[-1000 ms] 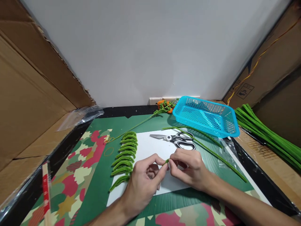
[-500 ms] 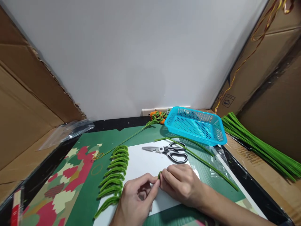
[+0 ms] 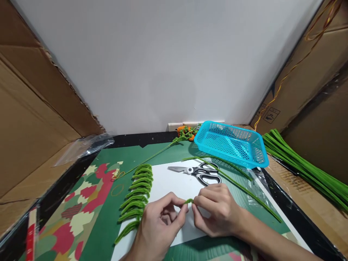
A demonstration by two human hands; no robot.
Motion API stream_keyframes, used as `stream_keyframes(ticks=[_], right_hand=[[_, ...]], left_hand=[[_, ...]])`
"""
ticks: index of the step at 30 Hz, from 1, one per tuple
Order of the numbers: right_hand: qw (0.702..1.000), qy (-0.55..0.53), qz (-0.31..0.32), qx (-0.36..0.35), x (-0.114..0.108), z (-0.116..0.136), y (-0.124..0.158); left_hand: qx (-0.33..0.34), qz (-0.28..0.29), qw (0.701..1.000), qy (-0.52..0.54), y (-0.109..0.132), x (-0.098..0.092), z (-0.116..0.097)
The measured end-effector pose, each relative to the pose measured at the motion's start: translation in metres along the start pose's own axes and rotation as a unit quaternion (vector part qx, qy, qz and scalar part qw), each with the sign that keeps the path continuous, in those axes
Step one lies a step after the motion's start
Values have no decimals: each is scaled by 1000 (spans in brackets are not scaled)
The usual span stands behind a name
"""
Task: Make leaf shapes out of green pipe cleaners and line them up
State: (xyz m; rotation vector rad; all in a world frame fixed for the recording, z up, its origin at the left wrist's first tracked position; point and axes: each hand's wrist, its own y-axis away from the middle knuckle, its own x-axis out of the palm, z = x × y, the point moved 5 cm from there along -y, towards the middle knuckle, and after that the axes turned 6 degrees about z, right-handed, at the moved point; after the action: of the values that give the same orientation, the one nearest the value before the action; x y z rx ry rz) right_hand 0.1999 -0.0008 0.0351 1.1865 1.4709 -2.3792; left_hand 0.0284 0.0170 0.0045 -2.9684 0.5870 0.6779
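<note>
My left hand and my right hand meet over a white sheet, both pinching a short green pipe-cleaner piece between thumb and fingertips. Only a small bent bit of it shows between the fingers. A row of several folded green pipe-cleaner pieces lies along the sheet's left edge, just left of my left hand. Black-handled scissors rest shut on the sheet beyond my right hand.
A blue plastic basket stands at the back right, with long green pipe cleaners lying before it. A bundle of green stems lies at the far right. An orange-flowered stem lies at the back. Cardboard walls flank both sides.
Both hands stay pinched on the small green piece, which has turned from upright to lying across between the fingertips. The view has shifted slightly.
</note>
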Motion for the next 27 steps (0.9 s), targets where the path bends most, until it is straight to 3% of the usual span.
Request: stream_keyframes(ticks=[2,4,6,8,12,17,22,27], right_hand=[[999,3,19,-28,-9,-5,0],[998,50,28,-11,-22,-19,-1],[988,129,34,75,-34,-43,-1],[965,182,77,173,-39,-69,3],[919,205,173,288,-36,-98,12],[882,214,239,344,-35,-99,16],[883,202,224,361,-44,-99,14],[821,281,276,413,-36,-104,18]], left_hand=[[1,3,1000,-9,0,0,0],[8,32,999,-31,1,4,-2],[35,70,994,-77,3,9,-7],[82,86,984,-133,5,12,-13],[163,62,961,-213,10,12,-21],[158,51,952,-259,10,13,-16],[142,62,939,-308,11,16,-11],[128,60,941,-307,12,16,-10]])
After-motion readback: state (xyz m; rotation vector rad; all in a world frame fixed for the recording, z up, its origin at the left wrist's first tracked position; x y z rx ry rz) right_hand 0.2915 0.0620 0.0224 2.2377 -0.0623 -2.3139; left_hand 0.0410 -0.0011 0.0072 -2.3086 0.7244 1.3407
